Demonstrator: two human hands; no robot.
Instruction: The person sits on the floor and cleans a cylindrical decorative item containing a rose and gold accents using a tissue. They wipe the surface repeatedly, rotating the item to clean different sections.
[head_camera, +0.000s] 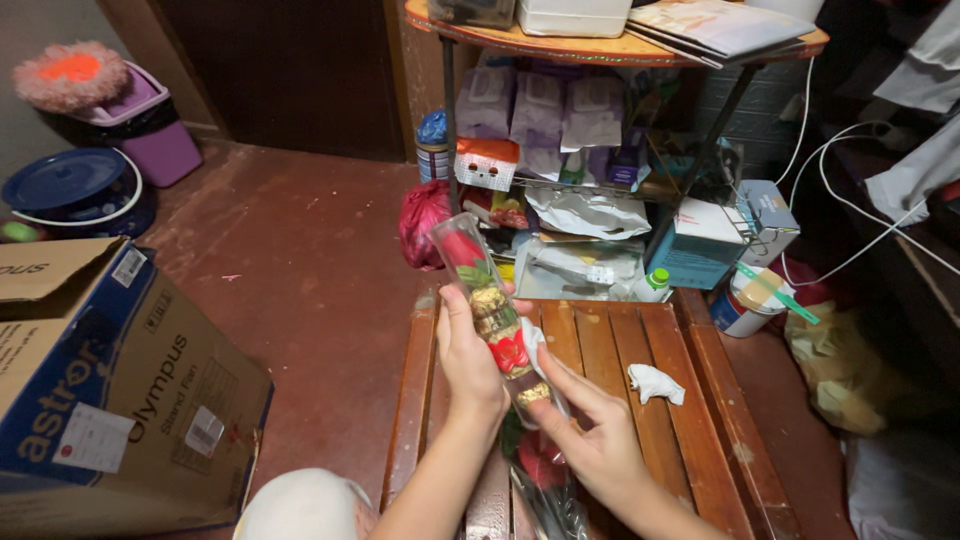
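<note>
My left hand (466, 358) grips a clear plastic tube (490, 308) packed with red flowers and gold-foil sweets, tilted with its top end up and to the left. My right hand (590, 432) holds the tube's lower end, with a bit of white tissue (533, 338) pressed against its side. Below my hands lies a clear wrapper with red flowers (545, 475) on the slatted wooden table (610, 345).
A crumpled white tissue (655, 382) lies on the table's right half. Behind stands a cluttered wire shelf (600, 170) with packets and bags. A large cardboard box (110, 390) sits at left, a blue lidded bucket (70, 190) and purple bin (150, 125) beyond it. White cables (850, 170) hang at right.
</note>
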